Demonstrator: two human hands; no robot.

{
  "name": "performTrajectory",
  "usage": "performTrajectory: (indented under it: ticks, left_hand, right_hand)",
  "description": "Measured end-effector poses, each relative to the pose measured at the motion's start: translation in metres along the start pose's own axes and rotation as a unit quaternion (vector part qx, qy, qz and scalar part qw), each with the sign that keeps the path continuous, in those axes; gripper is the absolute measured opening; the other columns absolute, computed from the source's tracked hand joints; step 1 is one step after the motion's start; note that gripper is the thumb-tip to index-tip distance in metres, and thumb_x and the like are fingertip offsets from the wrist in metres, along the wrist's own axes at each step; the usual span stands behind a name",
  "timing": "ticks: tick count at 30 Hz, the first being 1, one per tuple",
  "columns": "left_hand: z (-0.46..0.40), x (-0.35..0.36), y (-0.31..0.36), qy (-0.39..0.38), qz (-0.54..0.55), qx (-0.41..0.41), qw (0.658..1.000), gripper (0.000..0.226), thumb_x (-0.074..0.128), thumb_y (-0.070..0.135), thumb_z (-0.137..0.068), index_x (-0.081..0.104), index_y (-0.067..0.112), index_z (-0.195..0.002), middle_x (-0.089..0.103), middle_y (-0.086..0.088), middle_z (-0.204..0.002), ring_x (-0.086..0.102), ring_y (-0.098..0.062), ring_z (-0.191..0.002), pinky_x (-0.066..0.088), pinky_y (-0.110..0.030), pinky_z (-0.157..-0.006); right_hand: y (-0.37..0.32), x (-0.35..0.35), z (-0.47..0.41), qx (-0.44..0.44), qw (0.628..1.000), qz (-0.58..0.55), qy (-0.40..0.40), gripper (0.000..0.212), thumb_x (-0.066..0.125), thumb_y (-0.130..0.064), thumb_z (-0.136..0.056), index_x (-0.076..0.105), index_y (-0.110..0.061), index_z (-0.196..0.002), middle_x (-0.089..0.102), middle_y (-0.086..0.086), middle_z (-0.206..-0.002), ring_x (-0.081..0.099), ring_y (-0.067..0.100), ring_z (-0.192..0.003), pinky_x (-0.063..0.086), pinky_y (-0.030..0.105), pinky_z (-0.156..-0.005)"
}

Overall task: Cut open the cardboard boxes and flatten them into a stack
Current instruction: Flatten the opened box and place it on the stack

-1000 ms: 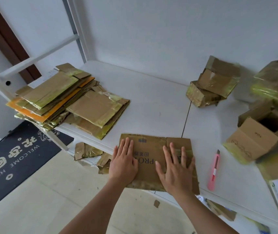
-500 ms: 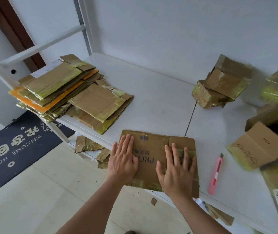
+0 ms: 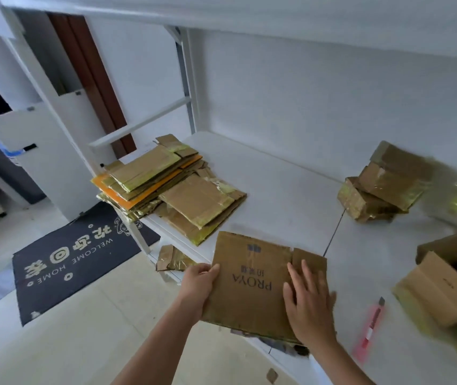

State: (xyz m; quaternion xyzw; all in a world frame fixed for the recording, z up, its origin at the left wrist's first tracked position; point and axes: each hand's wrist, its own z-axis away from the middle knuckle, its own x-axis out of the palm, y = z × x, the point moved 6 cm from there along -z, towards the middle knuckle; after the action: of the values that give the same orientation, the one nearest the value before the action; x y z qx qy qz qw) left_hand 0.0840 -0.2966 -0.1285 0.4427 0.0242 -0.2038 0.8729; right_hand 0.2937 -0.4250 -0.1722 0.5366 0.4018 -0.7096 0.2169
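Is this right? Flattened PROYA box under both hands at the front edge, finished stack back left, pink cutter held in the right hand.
Not quite. In the head view the pink cutter lies on the white table, right of the right hand, which rests flat on the flattened PROYA box. The left hand grips its left edge; stack is back left.

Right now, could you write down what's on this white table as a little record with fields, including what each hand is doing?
Left hand: grips the left edge of the flattened box, fingers curled around it
Right hand: lies flat on the box's right side, fingers straight
Flattened box: printed PROYA, at the table's near edge
Stack: flattened cardboard at the far left, one orange sheet among it
Knife: pink, lying on the table right of the hands, untouched
Uncut boxes: taped, piled by the wall
Open box: at the right
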Motion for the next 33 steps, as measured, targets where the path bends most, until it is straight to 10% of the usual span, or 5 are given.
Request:
performTrajectory:
  ticks: [8, 17, 22, 28, 33]
  left_hand:
    - [-0.023, -0.069, 0.079, 0.083, 0.266, 0.055, 0.959, 0.021, 0.053, 0.019, -0.102, 0.061, 0.005, -0.089, 0.066, -0.015, -0.094, 0.063, -0.027, -0.085, 0.056, -0.040, -0.080]
    - [-0.121, -0.195, 0.120, 0.113, 0.330, 0.035, 0.936, 0.019, 0.052, 0.013, -0.102, 0.053, 0.007, -0.084, 0.055, -0.009, -0.084, 0.051, -0.020, -0.067, 0.047, -0.030, -0.060]
    - [-0.197, -0.247, 0.150, 0.117, 0.322, -0.004, 0.940, 0.015, 0.057, 0.011, -0.099, 0.055, 0.010, -0.084, 0.060, -0.009, -0.086, 0.059, -0.026, -0.082, 0.057, -0.043, -0.085]
    - [-0.256, -0.275, 0.151, 0.210, 0.057, 0.037, 0.975, 0.016, 0.067, 0.016, -0.093, 0.060, 0.002, -0.097, 0.062, -0.011, -0.095, 0.058, -0.020, -0.075, 0.053, -0.032, -0.065]
    - [-0.267, -0.268, 0.150, 0.234, -0.336, 0.250, 0.878, 0.065, 0.052, 0.036, -0.099, 0.017, 0.027, -0.153, 0.014, -0.003, -0.155, 0.011, -0.027, -0.146, 0.016, -0.042, -0.121]
  right_hand:
    - [-0.135, -0.084, -0.043, -0.105, 0.981, -0.015, 0.163, 0.052, 0.031, -0.045, -0.098, 0.038, -0.034, -0.149, 0.023, 0.012, -0.162, 0.019, 0.042, -0.147, 0.012, 0.072, -0.108]
    - [-0.314, -0.046, -0.147, -0.165, 0.973, -0.145, 0.067, 0.052, 0.033, -0.041, -0.104, 0.020, -0.039, -0.154, -0.008, 0.007, -0.165, 0.002, 0.029, -0.152, 0.022, 0.049, -0.120]
    - [-0.383, -0.013, -0.204, -0.134, 0.985, -0.108, 0.018, 0.051, 0.025, -0.042, -0.105, 0.019, -0.037, -0.155, -0.004, 0.006, -0.166, 0.001, 0.025, -0.152, 0.012, 0.047, -0.121]
    - [-0.405, 0.032, -0.253, -0.107, 0.993, 0.034, -0.031, 0.050, 0.025, -0.040, -0.105, 0.027, -0.025, -0.153, -0.004, 0.009, -0.165, -0.007, 0.026, -0.152, 0.003, 0.051, -0.122]
    - [-0.416, 0.065, -0.281, -0.110, 0.986, 0.096, -0.083, 0.066, 0.018, -0.057, -0.101, 0.000, -0.028, -0.157, -0.015, 0.010, -0.164, -0.017, 0.030, -0.150, -0.008, 0.055, -0.120]
